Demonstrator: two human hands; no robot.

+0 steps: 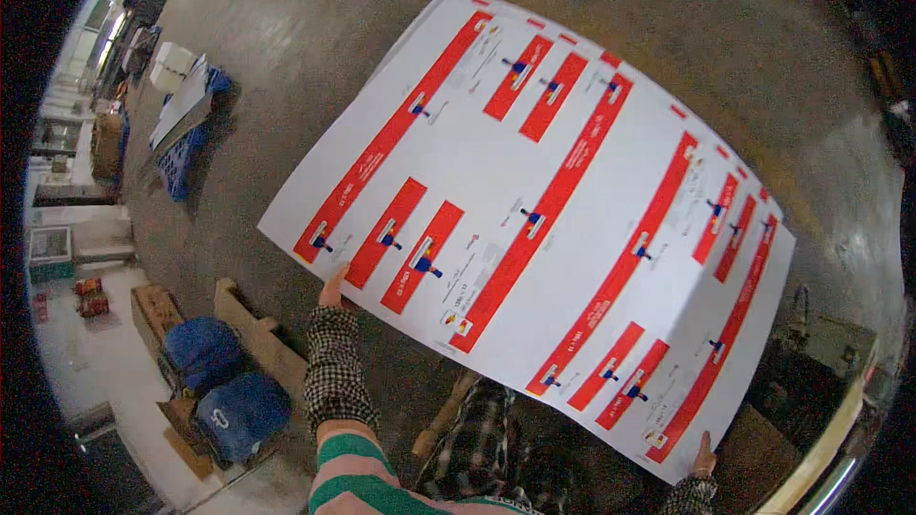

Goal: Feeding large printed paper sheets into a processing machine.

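Right hand [704,459] grips the near right corner of a big printed sheet [534,219]; left hand [333,288] grips its near left edge, checked sleeve [336,367] below. The sheet is held up flat above concrete floor [286,29]. Blue caps [224,381] lower left; blue pallet [186,148] farther left.

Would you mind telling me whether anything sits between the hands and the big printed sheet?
Nothing visible does: the left hand and right hand both grip the near edge of the sheet directly, held above the floor.
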